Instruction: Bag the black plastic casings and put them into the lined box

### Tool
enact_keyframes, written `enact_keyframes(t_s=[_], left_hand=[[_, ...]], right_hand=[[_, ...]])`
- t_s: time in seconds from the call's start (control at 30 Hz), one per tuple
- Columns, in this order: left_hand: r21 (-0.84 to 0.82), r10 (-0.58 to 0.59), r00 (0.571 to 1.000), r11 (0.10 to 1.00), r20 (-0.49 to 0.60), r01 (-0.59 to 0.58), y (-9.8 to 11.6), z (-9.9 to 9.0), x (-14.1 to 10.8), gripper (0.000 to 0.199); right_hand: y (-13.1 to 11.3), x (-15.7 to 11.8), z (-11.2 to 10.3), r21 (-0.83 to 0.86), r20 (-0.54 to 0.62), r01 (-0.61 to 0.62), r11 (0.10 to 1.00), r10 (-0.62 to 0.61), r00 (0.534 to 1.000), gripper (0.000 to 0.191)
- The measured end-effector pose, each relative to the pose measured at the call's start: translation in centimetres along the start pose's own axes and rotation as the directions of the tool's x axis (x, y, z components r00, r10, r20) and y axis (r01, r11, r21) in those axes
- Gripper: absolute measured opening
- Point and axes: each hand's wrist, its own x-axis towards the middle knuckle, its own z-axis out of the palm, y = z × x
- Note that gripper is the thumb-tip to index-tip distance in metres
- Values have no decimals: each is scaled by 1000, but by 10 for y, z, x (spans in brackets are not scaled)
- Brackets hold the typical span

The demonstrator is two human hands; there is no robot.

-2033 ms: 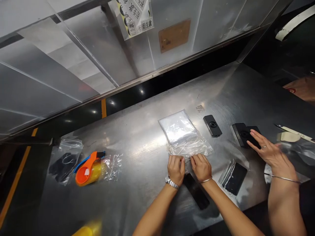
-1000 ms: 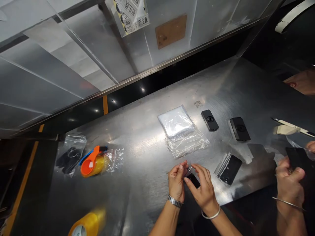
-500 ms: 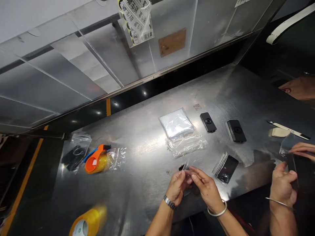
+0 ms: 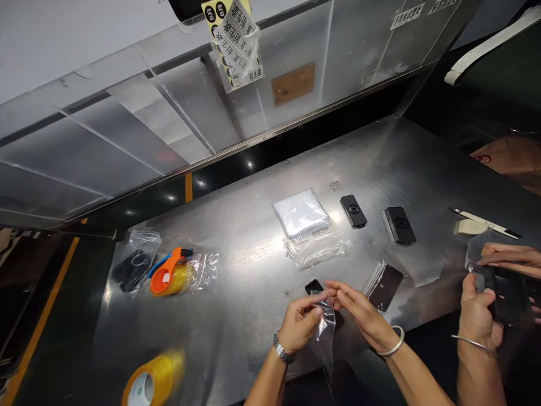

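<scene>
Clear plastic bag (image 4: 324,335) dangles (left hand (image 4: 299,324) pinching).

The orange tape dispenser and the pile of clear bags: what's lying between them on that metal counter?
In the head view, a loose clear plastic bag lies between the orange tape dispenser and the pile of clear bags, right beside the dispenser.

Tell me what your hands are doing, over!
Left hand pinching clear plastic bag at its top. Right hand open beside it. Black flat piece lying just past the bag.
</scene>
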Motion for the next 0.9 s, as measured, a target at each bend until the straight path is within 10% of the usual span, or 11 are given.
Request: enact_keyframes(t_s=[0.2, 0.47, 0.57, 0.7, 0.9], left_hand=[[75, -108, 981, 992, 163, 97, 11, -14, -9, 45], [169, -120, 990, 980, 81, 105, -5, -31, -4, 41], [300, 76, 991, 953, -111, -39, -9, -33, -2, 28], [619, 487, 777, 768, -400, -163, -13, -22, -9, 16], [186, 153, 944, 977, -294, -100, -23, 8, -13, 22]], right_hand=[[-12, 1, -5, -49, 355, -71, 996, 84, 931, 30], [-1, -4, 5, -147, 270, -11, 989, 51, 961, 25], [-3, -7, 12, -252, 180, 44, 967, 2, 984, 19], [-10, -15, 25, -429, 42, 149, 891, -145, 988, 9], [-6, -22, 38, -544, -2, 216, 811, -258, 966, 13]])
